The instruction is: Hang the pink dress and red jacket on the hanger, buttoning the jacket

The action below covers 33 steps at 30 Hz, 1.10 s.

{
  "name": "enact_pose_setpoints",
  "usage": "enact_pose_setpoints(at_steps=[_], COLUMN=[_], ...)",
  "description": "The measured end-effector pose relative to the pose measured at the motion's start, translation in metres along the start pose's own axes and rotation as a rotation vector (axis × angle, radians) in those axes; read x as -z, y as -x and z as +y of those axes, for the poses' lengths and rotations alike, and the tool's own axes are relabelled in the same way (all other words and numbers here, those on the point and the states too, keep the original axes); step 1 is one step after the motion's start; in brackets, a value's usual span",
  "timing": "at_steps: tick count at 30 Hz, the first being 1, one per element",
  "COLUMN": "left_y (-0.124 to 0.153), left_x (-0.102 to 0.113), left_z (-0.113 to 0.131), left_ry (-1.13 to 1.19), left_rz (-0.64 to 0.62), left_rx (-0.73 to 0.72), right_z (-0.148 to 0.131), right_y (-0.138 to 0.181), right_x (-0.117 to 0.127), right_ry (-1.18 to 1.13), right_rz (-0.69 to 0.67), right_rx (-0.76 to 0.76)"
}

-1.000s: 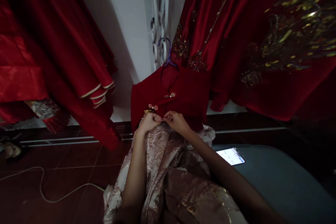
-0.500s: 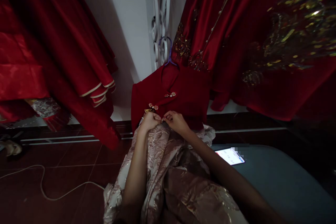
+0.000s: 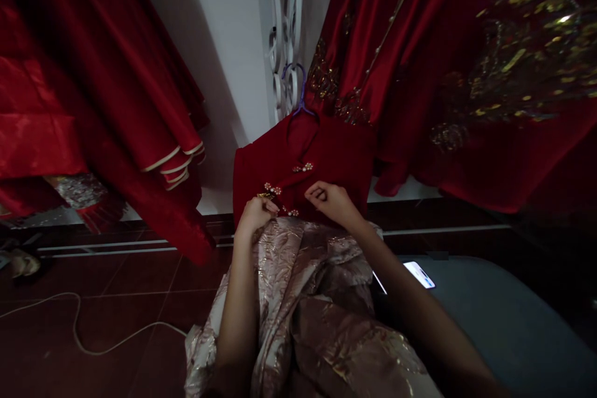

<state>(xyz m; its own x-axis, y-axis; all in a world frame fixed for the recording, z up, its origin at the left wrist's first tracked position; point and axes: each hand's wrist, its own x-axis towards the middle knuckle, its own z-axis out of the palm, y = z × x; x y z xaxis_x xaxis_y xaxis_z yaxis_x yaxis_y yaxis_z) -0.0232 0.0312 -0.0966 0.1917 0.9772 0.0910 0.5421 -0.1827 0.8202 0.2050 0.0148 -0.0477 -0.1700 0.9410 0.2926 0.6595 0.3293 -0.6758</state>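
Note:
A dark red garment hangs on a blue hanger against a white wall, with pearl clasps down its front. My left hand is closed, pinching the garment's front edge beside the lowest pearl clasp. My right hand is curled shut against the red cloth to the right of that clasp, a short way apart from the left hand. What the right fingers hold is hidden. A pale pink and gold brocade skirt spreads below both forearms.
Red gowns hang at the left and, with gold embroidery, at the right. A lit phone lies on a grey-blue cushion. A white cable trails over the dark red floor tiles.
My hands, pinched together at the lowest clasp before, have come apart. The right hand has moved up and to the right; the left stays at the garment's edge. My right arm now covers part of the phone.

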Motion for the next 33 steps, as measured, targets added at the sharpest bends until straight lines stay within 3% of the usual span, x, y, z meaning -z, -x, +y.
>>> enact_pose_setpoints(at_steps=[2, 5, 8, 15, 24, 33], left_y=[0.001, 0.001, 0.000, 0.005, 0.003, -0.004], left_x=[0.001, -0.006, -0.017, -0.024, -0.025, -0.031], left_z=[0.000, 0.002, 0.009, 0.027, 0.025, 0.013], left_ry=[0.006, 0.034, -0.060, -0.314, -0.253, -0.057], left_rz=[-0.043, -0.097, -0.039, 0.101, 0.064, 0.000], left_rx=[-0.045, -0.112, -0.155, -0.173, -0.177, -0.266], right_z=[0.000, 0.003, 0.007, 0.012, 0.020, 0.015], right_y=[0.002, 0.006, 0.008, 0.005, 0.003, 0.006], right_x=[0.013, 0.019, 0.013, 0.003, 0.001, 0.005], right_ry=[0.016, 0.021, 0.011, 0.050, 0.092, 0.117], right_rz=[-0.053, -0.265, -0.408, -0.360, -0.321, -0.308], right_rx=[-0.033, -0.065, -0.056, -0.024, -0.004, -0.082])
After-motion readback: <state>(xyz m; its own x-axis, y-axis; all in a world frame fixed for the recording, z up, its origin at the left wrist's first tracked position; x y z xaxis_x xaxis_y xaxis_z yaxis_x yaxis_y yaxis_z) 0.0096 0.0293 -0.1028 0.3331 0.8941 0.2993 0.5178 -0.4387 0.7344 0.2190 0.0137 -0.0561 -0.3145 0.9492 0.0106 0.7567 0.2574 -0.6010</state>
